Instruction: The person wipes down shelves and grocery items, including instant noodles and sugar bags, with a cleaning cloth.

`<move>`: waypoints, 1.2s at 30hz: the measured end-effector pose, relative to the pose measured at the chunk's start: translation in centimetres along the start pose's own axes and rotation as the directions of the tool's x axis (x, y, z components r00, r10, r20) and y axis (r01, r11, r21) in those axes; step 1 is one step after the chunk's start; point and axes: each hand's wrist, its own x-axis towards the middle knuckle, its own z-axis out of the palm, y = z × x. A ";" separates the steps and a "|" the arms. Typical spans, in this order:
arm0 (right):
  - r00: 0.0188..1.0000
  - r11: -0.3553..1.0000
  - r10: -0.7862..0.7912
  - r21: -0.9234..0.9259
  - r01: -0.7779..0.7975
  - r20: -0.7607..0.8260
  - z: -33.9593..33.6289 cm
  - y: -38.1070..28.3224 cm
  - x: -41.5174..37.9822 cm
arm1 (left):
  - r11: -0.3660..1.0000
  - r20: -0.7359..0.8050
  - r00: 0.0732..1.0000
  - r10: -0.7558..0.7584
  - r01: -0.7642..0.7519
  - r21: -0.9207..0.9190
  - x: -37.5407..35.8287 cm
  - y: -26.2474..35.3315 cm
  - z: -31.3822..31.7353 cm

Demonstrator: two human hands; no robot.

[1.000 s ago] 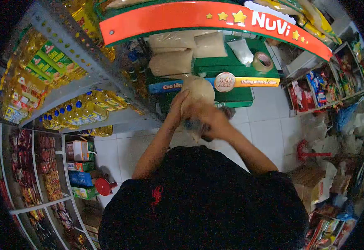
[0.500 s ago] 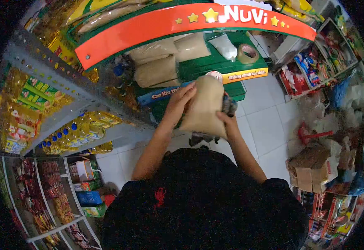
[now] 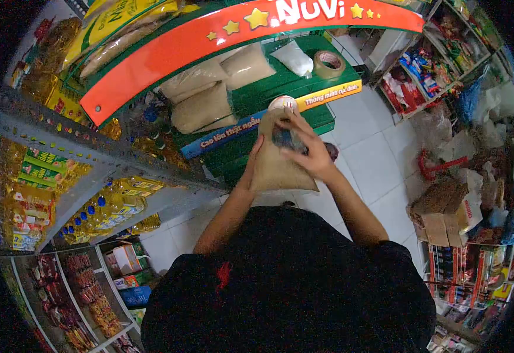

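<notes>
A clear bag filled with something tan [image 3: 274, 167] is held in front of my chest, below the green shelf [image 3: 277, 88]. My left hand [image 3: 252, 167] is wrapped against the left side of the bag. Over its upper right part is my right hand [image 3: 312, 150], fingers apart, with a dark patch showing between the fingers and the bag. Similar tan bags [image 3: 204, 109] lie on the left part of the shelf. A small white bag [image 3: 295, 59] and a roll of tape [image 3: 328, 63] rest at its right.
A red sign [image 3: 174, 62] arches over the green shelf. A grey rack with oil bottles [image 3: 116, 206] stands at the left. At the right are an open cardboard box [image 3: 445, 220] and a snack shelf [image 3: 415, 73]. Tiled floor [image 3: 368, 159] lies between.
My right hand has moved from the bag's lower right side up over its upper part, with fingers spread. The shelf and sign appear shifted left in the view.
</notes>
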 end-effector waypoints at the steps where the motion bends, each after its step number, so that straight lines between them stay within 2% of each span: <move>1: 1.000 0.998 -0.007 -0.068 0.008 0.017 0.0 0.6 1.0 | 0.994 -0.100 0.992 -0.079 0.086 0.071 -0.1 0.5 -1.4; 2: 0.991 0.992 0.124 0.040 -0.122 -0.056 -0.1 0.4 2.2 | 0.975 -0.206 0.967 -0.149 0.178 0.131 -0.3 0.6 -2.2; 5: 0.977 0.972 0.195 0.148 -0.181 -0.085 -0.2 0.0 4.1 | 0.963 -0.292 0.953 -0.082 0.151 0.223 -0.9 1.4 0.4; 6: 0.997 0.996 0.050 -0.070 -0.054 -0.061 0.5 -0.5 3.7 | 0.965 -0.292 0.954 -0.073 0.142 0.222 -0.8 1.7 -0.1; 7: 0.993 0.984 -0.115 -0.136 0.114 -0.005 1.0 -1.3 2.8 | 0.972 -0.233 0.972 -0.029 0.082 0.220 -0.5 1.9 -0.9; 9: 0.941 0.890 -0.182 -0.358 0.281 0.286 2.7 -2.3 0.2 | 0.978 -0.175 0.984 0.015 0.022 0.207 -0.2 2.6 -1.5; 10: 0.939 0.890 -0.181 -0.358 0.282 0.292 2.9 -2.6 -0.5 | 0.974 -0.213 0.976 0.035 0.014 0.225 -0.1 3.2 -1.6; 11: 0.901 0.859 -0.213 -0.367 0.357 0.377 2.9 -3.1 -0.8 | 0.969 -0.250 0.967 0.057 0.006 0.246 -0.1 3.6 -1.0; 12: 0.855 0.824 -0.241 -0.369 0.430 0.459 2.9 -3.4 -0.9 | 0.897 -0.290 0.932 0.217 -0.073 0.437 -1.0 3.4 1.4; 13: 0.855 0.826 -0.242 -0.365 0.430 0.459 2.5 -3.1 -0.2 | 0.896 -0.293 0.931 0.218 -0.073 0.437 -0.8 3.1 0.6; 15: 0.949 0.898 -0.303 -0.308 0.313 0.083 1.1 -1.8 2.6 | 0.867 -0.206 0.970 0.133 -0.013 0.498 -0.5 2.7 -0.8; 16: 0.973 0.943 -0.218 -0.275 0.190 -0.076 0.5 -1.6 3.9 | 0.834 -0.303 0.953 0.016 0.154 0.530 -1.1 2.8 -0.7; 17: 0.966 0.973 -0.120 -0.222 0.068 -0.230 0.0 -1.5 5.1 | 0.834 -0.301 0.953 0.018 0.152 0.531 -1.4 2.7 0.2; 19: 0.954 0.958 -0.127 -0.284 0.046 -0.271 -0.3 -1.0 6.1 | 0.704 -0.158 0.978 0.138 0.015 0.710 -1.2 2.1 1.7; 21: 0.986 0.898 -0.166 -0.410 0.160 0.021 -0.1 -1.0 5.8 | 0.700 -0.205 0.963 0.175 0.025 0.713 -1.1 1.3 0.7; 23: 0.976 0.870 -0.209 -0.444 0.212 0.057 0.8 -1.9 4.7 | 0.827 -0.207 0.966 0.152 -0.010 0.561 -1.0 0.9 -0.2; 25: 0.941 0.838 -0.236 -0.439 0.324 0.242 2.0 -2.6 3.1 | 0.920 -0.207 0.969 0.133 -0.043 0.390 -1.1 0.6 -1.1; 29: 0.910 0.870 -0.268 -0.326 0.370 0.316 2.9 -3.5 -0.8 | 0.996 -0.191 0.977 0.089 -0.087 0.022 -1.1 0.8 -1.9; 30: 0.899 0.904 -0.232 -0.259 0.340 0.370 2.2 -3.5 -1.8 | 0.904 -0.211 0.941 0.264 -0.165 0.394 -1.0 1.7 -1.5; 31: 0.883 0.933 -0.200 -0.193 0.304 0.425 1.5 -3.3 -2.8 | 0.903 -0.211 0.942 0.262 -0.163 0.397 -1.0 2.3 -0.9; 32: 0.885 0.933 -0.200 -0.194 0.303 0.421 0.9 -2.5 -3.9 | 0.957 -0.229 0.958 0.175 -0.111 0.268 -1.1 2.9 0.2; 33: 0.905 0.963 -0.159 -0.139 0.230 0.394 0.5 -1.0 -5.3 | 0.990 -0.236 0.968 0.086 -0.055 0.133 -1.0 3.4 0.6; 34: 0.921 0.984 -0.116 -0.082 0.157 0.371 -0.1 0.2 -6.5 | 0.965 -0.270 0.950 0.156 -0.088 0.245 -0.3 4.1 -0.3; 35: 0.922 0.984 -0.116 -0.082 0.157 0.370 -0.7 0.9 -7.5 | 0.965 -0.269 0.950 0.155 -0.087 0.246 0.3 5.3 -0.3; 36: 0.955 0.984 0.167 0.011 -0.175 0.246 -1.3 1.4 -8.5 | 0.940 -0.326 0.932 0.162 -0.045 0.339 0.9 6.5 -0.1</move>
